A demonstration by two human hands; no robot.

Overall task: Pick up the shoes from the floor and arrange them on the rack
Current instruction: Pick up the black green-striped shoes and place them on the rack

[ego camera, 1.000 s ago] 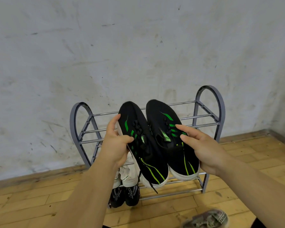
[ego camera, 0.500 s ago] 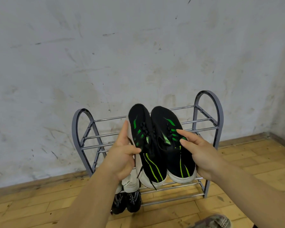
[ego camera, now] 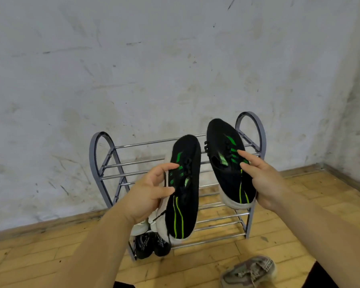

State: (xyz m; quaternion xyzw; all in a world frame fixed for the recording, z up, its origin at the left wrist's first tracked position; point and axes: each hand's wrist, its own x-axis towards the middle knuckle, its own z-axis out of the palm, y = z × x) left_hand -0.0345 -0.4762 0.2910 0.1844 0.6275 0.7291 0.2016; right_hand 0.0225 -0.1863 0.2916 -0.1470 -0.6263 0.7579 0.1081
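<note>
A person's left hand (ego camera: 148,194) grips one black shoe (ego camera: 183,188) by its side, fingers curled over the laces, while the right hand (ego camera: 266,183) clasps its mate (ego camera: 227,161) near the heel. Both shoes are held toe-up, apart, before a metal rack (ego camera: 256,129); below the right hand, a grey sneaker (ego camera: 248,272) lies on the floor (ego camera: 299,204).

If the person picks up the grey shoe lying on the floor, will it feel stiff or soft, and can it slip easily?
The grey shoe looks like a knit, laced sneaker, so the upper probably flexes while the thick sole stays firmer. It is probably light for its size. The fabric and laces should give fingers grip, so slipping seems unlikely.
</note>
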